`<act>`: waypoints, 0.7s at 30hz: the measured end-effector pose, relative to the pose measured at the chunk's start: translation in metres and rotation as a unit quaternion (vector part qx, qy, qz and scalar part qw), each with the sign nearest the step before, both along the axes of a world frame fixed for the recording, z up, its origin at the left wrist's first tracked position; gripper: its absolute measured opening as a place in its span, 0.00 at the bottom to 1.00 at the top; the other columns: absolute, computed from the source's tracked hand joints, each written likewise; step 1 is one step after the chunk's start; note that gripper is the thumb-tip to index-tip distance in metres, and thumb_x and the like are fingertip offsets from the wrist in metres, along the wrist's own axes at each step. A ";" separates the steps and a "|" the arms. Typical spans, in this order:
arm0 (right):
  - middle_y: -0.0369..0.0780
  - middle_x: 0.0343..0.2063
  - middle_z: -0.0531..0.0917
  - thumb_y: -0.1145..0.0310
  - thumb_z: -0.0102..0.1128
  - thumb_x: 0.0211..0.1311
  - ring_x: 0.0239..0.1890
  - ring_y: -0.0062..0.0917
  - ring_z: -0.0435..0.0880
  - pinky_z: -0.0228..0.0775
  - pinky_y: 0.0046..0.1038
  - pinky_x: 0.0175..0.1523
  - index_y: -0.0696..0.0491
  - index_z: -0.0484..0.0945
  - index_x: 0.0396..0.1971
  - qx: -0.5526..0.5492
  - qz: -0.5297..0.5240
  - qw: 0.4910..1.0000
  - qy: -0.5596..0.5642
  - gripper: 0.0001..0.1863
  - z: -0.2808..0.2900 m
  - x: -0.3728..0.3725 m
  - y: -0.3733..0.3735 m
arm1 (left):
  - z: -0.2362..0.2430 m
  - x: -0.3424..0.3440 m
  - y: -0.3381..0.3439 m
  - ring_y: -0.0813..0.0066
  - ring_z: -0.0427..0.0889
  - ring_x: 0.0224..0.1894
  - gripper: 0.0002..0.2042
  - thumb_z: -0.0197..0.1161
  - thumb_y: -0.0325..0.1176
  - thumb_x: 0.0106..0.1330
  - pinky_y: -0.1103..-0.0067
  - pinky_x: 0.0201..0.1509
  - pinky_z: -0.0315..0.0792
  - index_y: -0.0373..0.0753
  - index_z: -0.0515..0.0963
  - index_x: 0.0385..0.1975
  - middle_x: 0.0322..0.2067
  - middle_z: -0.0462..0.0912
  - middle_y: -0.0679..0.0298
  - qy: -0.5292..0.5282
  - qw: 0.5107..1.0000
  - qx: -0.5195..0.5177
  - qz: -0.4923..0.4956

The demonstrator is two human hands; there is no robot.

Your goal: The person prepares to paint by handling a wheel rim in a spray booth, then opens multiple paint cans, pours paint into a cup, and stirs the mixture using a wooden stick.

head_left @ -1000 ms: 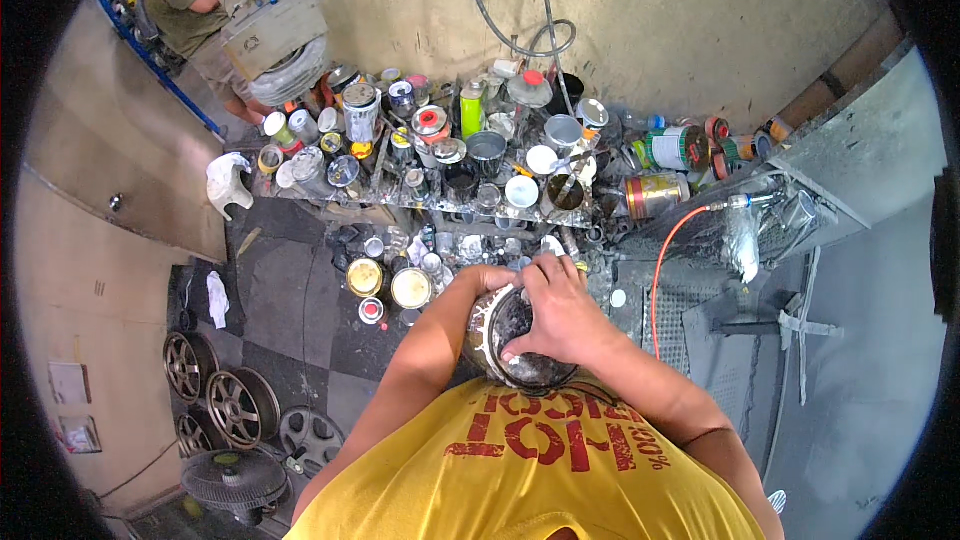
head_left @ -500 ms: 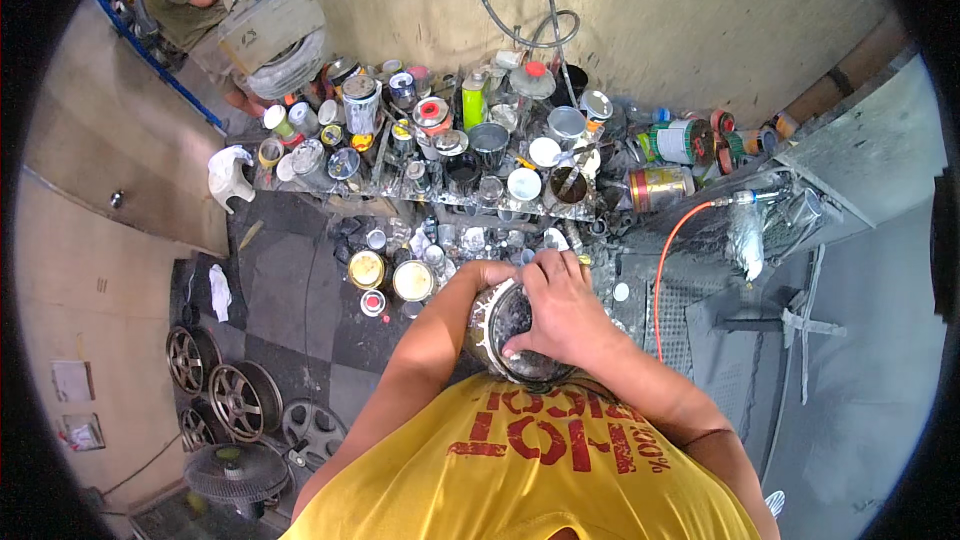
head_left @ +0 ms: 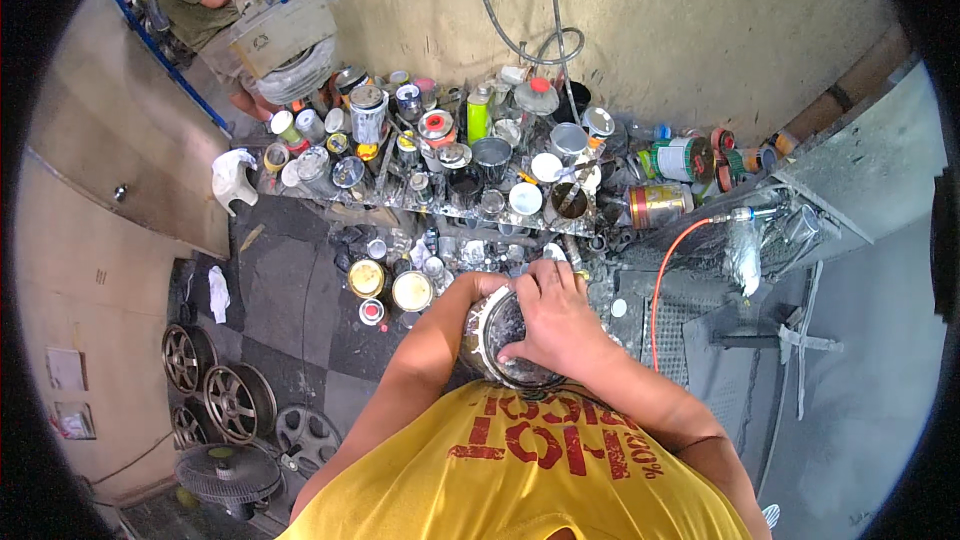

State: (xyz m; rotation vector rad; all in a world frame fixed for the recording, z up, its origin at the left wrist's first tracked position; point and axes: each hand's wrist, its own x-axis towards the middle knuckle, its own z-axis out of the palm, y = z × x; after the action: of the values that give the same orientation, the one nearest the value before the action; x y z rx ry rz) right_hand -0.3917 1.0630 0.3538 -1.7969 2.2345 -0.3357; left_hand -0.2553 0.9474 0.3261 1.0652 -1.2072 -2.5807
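A round paint can (head_left: 474,338) is tilted against the front of my yellow shirt, its wall streaked with white drips. Its dark, speckled top (head_left: 505,325) faces up toward me. My left hand (head_left: 487,286) is wrapped round the can's far left side, and most of its fingers are out of sight behind it. Across the top lies my right hand (head_left: 552,312), gripping the far right rim with the fingers while the thumb presses on the dark surface. Whether that surface is a lid or the can's inside, I cannot tell.
Beyond my hands, a cluttered bench (head_left: 400,215) carries several paint cans and cups. Two cream-topped cans (head_left: 412,291) stand on the floor at left. Wheel rims (head_left: 240,403) and a fan (head_left: 228,478) are lower left. A spray gun (head_left: 745,215) with an orange hose (head_left: 664,280) hangs right.
My right hand and the can have shifted only slightly, with the grip kept. The view has tilted a little, so the bench sits slightly lower.
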 end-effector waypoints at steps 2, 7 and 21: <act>0.49 0.54 0.73 0.51 0.88 0.30 0.60 0.48 0.70 0.65 0.50 0.63 0.57 0.72 0.53 -0.013 0.002 1.000 0.008 0.48 0.007 0.002 0.002 | 0.003 0.000 0.001 0.70 0.86 0.42 0.18 0.49 0.42 0.75 0.71 0.49 0.80 0.38 0.83 0.47 0.42 0.87 0.58 0.007 1.000 0.014 0.000; 0.48 0.54 0.72 0.54 0.87 0.34 0.57 0.48 0.71 0.64 0.50 0.62 0.55 0.74 0.53 -0.109 0.009 0.994 0.017 0.44 0.023 0.003 0.008 | -0.033 0.000 -0.008 0.69 0.86 0.42 0.18 0.50 0.42 0.75 0.71 0.49 0.80 0.38 0.82 0.48 0.42 0.87 0.58 0.025 0.998 0.066 -0.006; 0.55 0.73 0.57 0.35 0.82 0.31 0.72 0.65 0.56 0.51 0.70 0.71 0.38 0.58 0.76 0.115 0.050 0.991 -0.048 0.67 -0.019 0.011 -0.034 | -0.117 -0.009 -0.048 0.68 0.86 0.43 0.18 0.51 0.43 0.75 0.70 0.49 0.81 0.38 0.82 0.49 0.43 0.87 0.57 0.043 0.991 0.128 -0.025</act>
State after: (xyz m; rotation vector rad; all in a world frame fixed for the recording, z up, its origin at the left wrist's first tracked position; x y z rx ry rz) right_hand -0.3806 1.0291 0.3349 -1.7261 2.0173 -0.1347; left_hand -0.2643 0.8993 0.2090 0.9623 -0.9133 -2.8463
